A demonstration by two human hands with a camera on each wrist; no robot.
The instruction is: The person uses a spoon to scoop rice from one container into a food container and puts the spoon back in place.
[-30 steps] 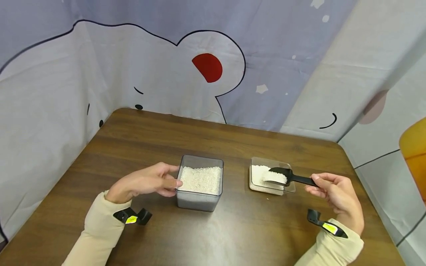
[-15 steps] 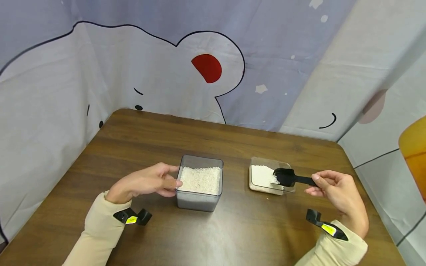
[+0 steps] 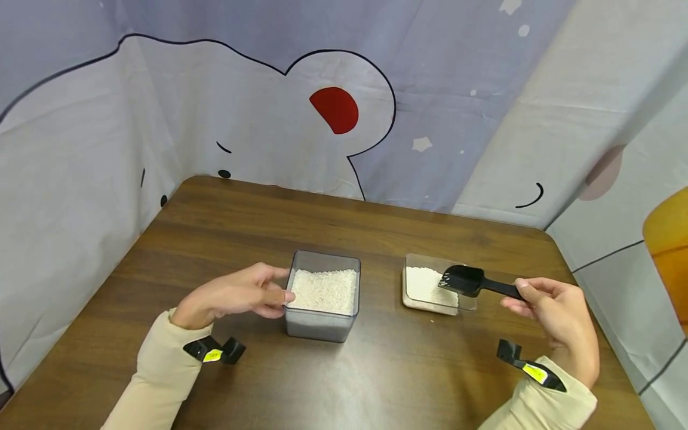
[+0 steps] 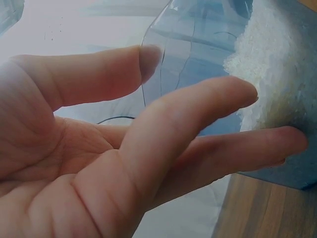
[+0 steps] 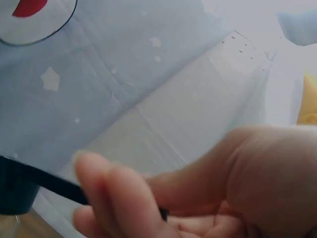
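My left hand (image 3: pixel 242 292) holds the near-left rim of a grey, see-through square container (image 3: pixel 322 325) of white rice (image 3: pixel 325 291). Its thumb hooks over the rim, and its other fingers lie along the outer wall. My right hand (image 3: pixel 559 316) pinches the end of a black scoop's handle; the scoop (image 3: pixel 463 279) hangs over the right side of a low clear container (image 3: pixel 411 301) that also holds rice (image 3: pixel 424 285). Only a few grains show in the scoop's bowl. In the right wrist view, thumb and fingers close on the dark handle (image 5: pixel 59 188).
Both containers stand apart on a brown wooden table (image 3: pixel 376 382). A stray grain (image 3: pixel 432 321) lies in front of the low one. Behind the table hangs a printed curtain (image 3: pixel 258 107), and a yellow-orange shape (image 3: pixel 669 251) shows at the right edge.
The scoop, full of rice one second ago, has tipped over the low container and let its rice out. It has since shifted slightly right with my right hand. My left hand stays put.
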